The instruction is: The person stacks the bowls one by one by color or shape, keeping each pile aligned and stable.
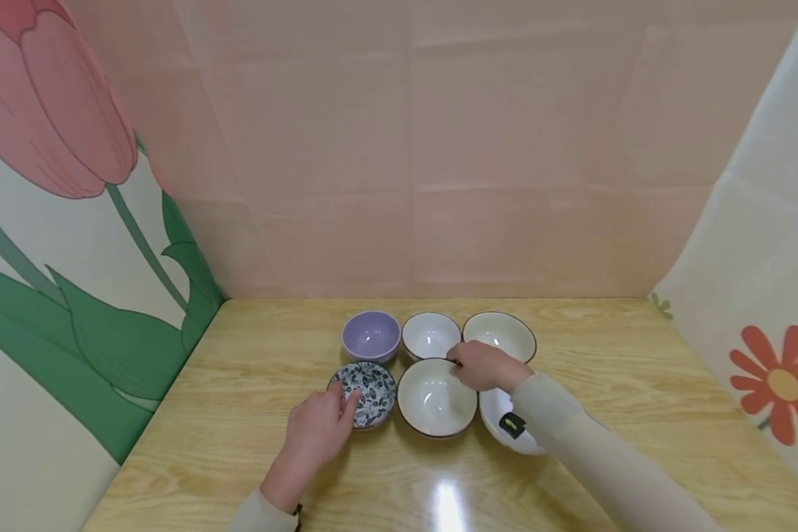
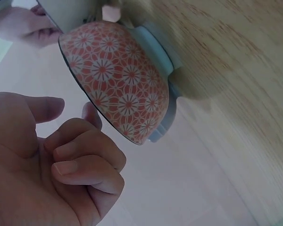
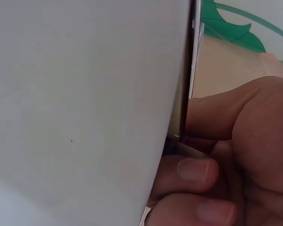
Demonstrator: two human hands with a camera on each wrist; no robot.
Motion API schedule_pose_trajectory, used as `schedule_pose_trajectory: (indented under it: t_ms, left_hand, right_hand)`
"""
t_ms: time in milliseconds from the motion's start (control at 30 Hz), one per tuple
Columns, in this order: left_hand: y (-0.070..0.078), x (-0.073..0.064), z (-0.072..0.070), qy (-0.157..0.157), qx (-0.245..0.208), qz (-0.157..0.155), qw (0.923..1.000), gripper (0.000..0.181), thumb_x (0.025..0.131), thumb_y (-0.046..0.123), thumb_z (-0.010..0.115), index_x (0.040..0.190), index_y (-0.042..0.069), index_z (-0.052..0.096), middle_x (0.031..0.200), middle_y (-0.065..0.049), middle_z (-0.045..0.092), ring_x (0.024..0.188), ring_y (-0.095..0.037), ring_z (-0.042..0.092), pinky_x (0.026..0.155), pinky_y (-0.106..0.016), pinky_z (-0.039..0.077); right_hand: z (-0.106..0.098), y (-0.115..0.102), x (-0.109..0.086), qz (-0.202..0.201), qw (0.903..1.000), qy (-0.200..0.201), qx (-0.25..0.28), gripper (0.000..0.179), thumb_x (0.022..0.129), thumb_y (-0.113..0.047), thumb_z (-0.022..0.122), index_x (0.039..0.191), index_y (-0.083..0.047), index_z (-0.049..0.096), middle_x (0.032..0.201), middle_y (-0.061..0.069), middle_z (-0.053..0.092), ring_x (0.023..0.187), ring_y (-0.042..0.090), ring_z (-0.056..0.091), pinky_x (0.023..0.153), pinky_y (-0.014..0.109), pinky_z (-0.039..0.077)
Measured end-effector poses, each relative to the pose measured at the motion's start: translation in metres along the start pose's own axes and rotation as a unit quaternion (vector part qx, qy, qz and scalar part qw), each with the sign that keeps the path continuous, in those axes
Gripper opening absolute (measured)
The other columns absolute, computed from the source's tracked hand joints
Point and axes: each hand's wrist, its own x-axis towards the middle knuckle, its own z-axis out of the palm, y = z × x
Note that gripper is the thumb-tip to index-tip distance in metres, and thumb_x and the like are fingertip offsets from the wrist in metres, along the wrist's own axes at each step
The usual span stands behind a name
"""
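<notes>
On the wooden table, six bowls stand close together in two rows. My left hand (image 1: 322,425) is over the left edge of the near-left bowl with a blue-and-white floral inside (image 1: 371,395). Its outside shows as a red flower pattern (image 2: 118,70) in the left wrist view, where the thumb is apart from the rim and the other fingers curl loosely beside it. My right hand (image 1: 487,366) pinches the upper right rim of the near-middle cream bowl (image 1: 435,403). A large pale surface fills much of the right wrist view, and the fingers are partly hidden behind it.
Behind stand a purple bowl (image 1: 371,336), a white bowl (image 1: 431,335) and a dark-rimmed cream bowl (image 1: 505,332). A white bowl (image 1: 499,421) sits at near right, partly under the right forearm. Printed cloths hang at the back and both sides of the table (image 1: 226,414).
</notes>
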Motion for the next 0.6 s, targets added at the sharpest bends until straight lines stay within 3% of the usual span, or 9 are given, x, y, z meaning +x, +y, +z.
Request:
schedule_pose_trajectory:
  t_ms: [367,600]
  left_hand:
    - [0.003,0.003,0.002,0.006,-0.009,0.002,0.9999,0.034,0.103,0.038,0.052,0.079,0.014,0.054,0.062,0.001,0.049,0.055,-0.016,0.048,0.050,-0.034,0.040]
    - [0.006,0.004,0.001,0.005,-0.016,0.001,0.9999,0.037,0.104,0.040,0.049,0.078,0.015,0.052,0.060,0.002,0.047,0.053,-0.015,0.045,0.049,-0.032,0.037]
  right_hand:
    - [-0.005,0.001,-0.008,-0.026,0.9985,0.048,-0.001,0.016,0.099,-0.010,0.058,0.108,-0.003,0.069,0.093,0.005,0.066,0.084,0.020,0.057,0.083,0.044,0.052]
    - [-0.012,0.001,-0.017,-0.055,0.9954,0.077,-0.011,0.011,0.098,-0.008,0.057,0.095,-0.005,0.066,0.078,0.002,0.058,0.075,0.019,0.053,0.076,0.040,0.048]
